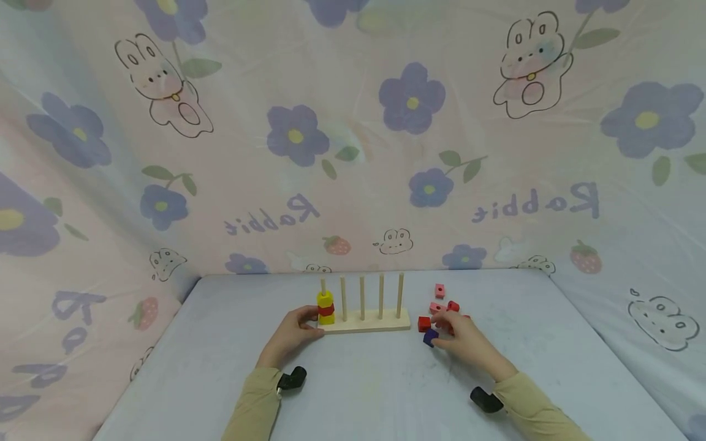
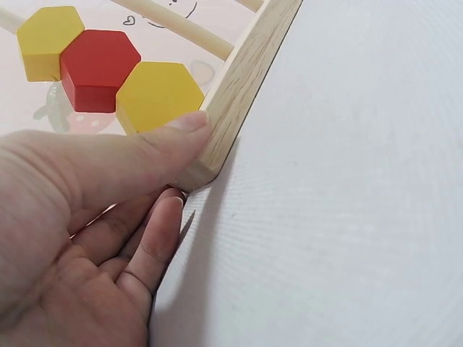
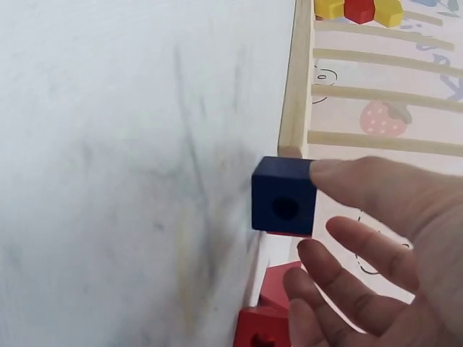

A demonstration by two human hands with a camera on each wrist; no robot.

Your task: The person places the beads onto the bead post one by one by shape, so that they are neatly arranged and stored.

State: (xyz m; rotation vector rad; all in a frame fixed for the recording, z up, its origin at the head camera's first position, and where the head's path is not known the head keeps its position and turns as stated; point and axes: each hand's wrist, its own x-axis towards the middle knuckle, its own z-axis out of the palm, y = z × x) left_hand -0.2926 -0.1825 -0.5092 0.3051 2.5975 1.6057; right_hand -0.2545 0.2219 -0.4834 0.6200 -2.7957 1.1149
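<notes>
A wooden peg stand (image 1: 366, 324) with several upright pegs sits at the middle of the table. Its leftmost peg bears a yellow block (image 2: 163, 95), a red hexagonal block (image 2: 101, 69) and another yellow block (image 2: 49, 40). My left hand (image 1: 296, 329) grips the left end of the base, its thumb along the edge beside the lowest block. To the right of the stand, the thumb of my right hand (image 1: 460, 335) touches a dark blue cube (image 3: 283, 195) with a hole in its face. The other fingers of that hand are spread and bent, apart from the cube.
A red block (image 1: 424, 324) stands just beyond the blue cube. Pink blocks (image 1: 439, 290) and more red blocks (image 1: 453, 306) lie around the right hand, some partly hidden by it. A cloth (image 1: 353, 184) printed with flowers and rabbits hangs behind the white table (image 1: 364, 392).
</notes>
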